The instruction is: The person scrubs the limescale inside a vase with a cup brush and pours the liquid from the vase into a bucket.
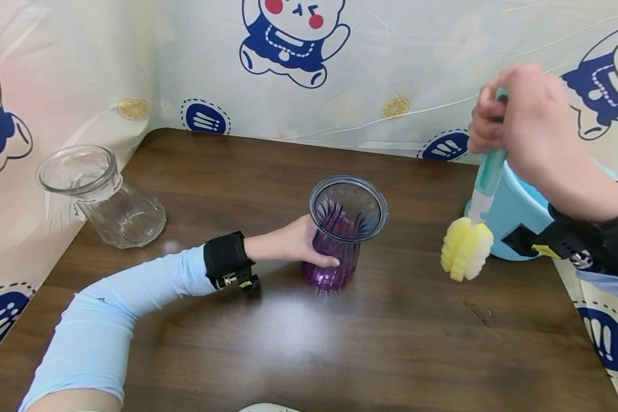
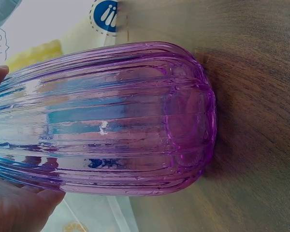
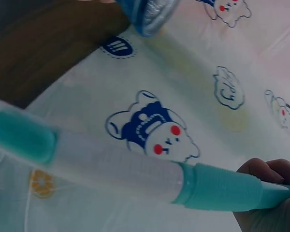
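Brown wooden table point(image 1: 391, 343): left hand point(image 1: 301, 243) grips upright purple-blue ribbed glass vase point(image 1: 333, 260); right hand point(image 1: 533, 123) grips teal-handled yellow-white sponge brush point(image 1: 489, 174), head down, right of vase.

Purple vase point(image 2: 130, 121): shiny glass, bumpy ridges
Jar point(image 1: 126, 217): clear, shiny glass
Brush handle point(image 1: 491, 171): smooth plastic
Brush head point(image 1: 466, 250): bumpy sponge
Bucket point(image 1: 520, 214): smooth plastic
Table point(image 1: 391, 337): I see shiny wood
Wall sheet point(image 1: 417, 63): thin, creased plastic
Sleeve point(image 1: 103, 320): dull cloth

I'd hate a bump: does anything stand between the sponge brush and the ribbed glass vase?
Nothing visible does: the gap from the sponge brush to the ribbed glass vase shows only tabletop; the light-blue bucket is right of it.
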Demonstrator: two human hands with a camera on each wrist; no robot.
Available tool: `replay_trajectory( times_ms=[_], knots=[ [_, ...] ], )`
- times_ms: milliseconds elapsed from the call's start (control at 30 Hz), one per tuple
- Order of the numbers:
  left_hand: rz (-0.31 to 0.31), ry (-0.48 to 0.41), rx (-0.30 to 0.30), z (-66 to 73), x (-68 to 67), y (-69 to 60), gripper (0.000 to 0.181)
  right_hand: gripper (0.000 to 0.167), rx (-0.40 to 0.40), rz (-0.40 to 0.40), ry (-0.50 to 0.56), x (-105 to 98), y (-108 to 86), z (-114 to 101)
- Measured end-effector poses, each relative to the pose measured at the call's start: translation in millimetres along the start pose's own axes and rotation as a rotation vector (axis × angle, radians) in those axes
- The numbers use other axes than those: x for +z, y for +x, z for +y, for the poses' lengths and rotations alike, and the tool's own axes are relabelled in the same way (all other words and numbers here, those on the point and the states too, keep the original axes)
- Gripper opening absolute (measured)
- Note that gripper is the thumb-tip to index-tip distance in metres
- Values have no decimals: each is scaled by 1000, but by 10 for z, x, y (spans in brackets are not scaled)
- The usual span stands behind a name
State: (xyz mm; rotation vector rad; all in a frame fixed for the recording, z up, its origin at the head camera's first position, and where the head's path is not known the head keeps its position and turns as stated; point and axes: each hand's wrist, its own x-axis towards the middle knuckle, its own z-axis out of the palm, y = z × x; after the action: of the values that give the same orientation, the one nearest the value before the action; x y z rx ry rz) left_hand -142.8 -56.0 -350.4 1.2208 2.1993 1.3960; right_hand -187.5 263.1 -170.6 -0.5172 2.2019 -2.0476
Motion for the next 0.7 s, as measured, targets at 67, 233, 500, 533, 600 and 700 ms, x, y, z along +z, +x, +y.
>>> replay_trajectory(
  times_ms=[67, 233, 500, 533, 600, 700],
  knots=[
    [-1, -1, -1, 0, 1, 0, 78, 34, 52, -16, -85, 60, -39, 21],
    [-4, -5, -5, 14, 0, -4, 80, 33, 139, 54, -434, 505, -291, -144],
    [-3, -10, -1, 22, -6, -4, 79, 36, 299, 68, -651, 609, -433, 40],
    [-3, -10, -2, 23, -5, -4, 79, 36, 318, 66, -663, 589, -445, 90],
    [-4, -10, -5, 25, -4, -6, 78, 38, 351, 65, -681, 547, -467, 194],
    [-1, -10, -11, 29, -4, -8, 79, 39, 404, 56, -717, 501, -504, 338]
  ],
)
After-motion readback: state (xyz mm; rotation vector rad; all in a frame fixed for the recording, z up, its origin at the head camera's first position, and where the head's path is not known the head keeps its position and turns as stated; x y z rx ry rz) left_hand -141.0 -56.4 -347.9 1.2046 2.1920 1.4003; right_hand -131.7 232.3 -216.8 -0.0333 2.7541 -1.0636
